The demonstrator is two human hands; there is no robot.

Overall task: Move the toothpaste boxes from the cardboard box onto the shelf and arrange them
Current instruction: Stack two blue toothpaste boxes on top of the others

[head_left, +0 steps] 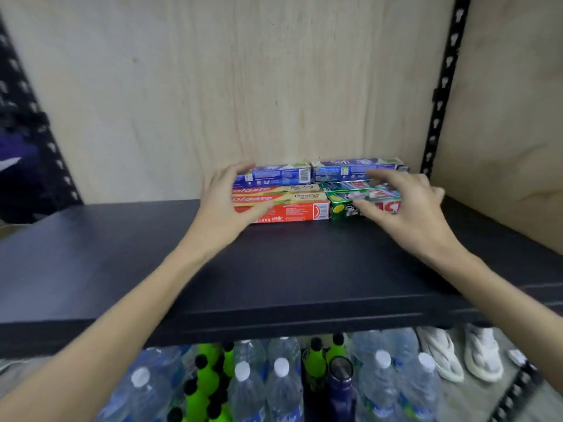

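Toothpaste boxes lie grouped against the shelf back wall. Left hand and right hand hover spread, gripping nothing. Cartons look light, crushable; take by long sides.

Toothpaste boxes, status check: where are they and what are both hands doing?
Left hand spread at the red boxes' left end. Right hand open over the green boxes. Blue boxes behind, at the back wall. Shelf front unobstructed.

Both arms stretched forward; left grip and right grip palm-down, fingers spread, loosely curved.
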